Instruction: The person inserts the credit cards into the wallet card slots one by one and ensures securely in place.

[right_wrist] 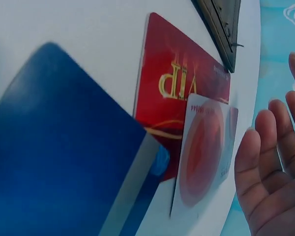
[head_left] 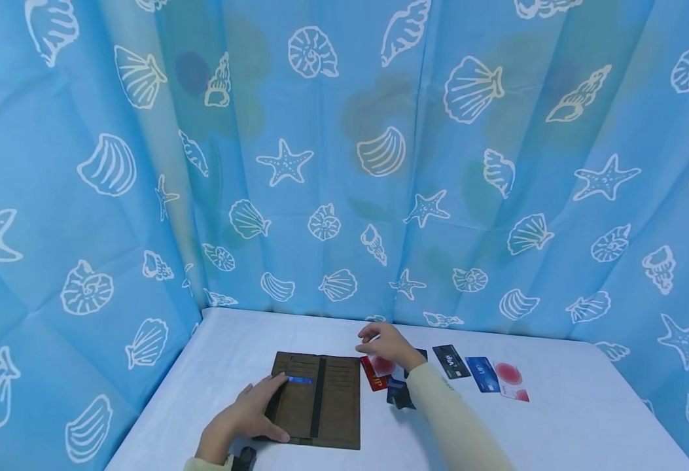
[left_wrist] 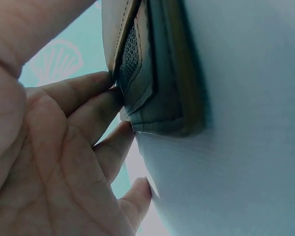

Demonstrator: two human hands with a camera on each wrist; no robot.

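A brown bifold wallet lies spread on the white table, with a dark strap down its middle. The edge of a blue card shows in a left-side slot. My left hand rests at the wallet's left edge; in the left wrist view its extended fingers touch that edge. My right hand hovers above loose cards with fingers loosely bent and nothing held. Below it lie a red VIP card, a white card with a red circle overlapping it, and a blue card.
Right of my right forearm, a black VIP card, a blue VIP card and another white card with a red circle lie in a row. A blue shell-patterned curtain hangs behind the table. My right sleeve partly hides some cards.
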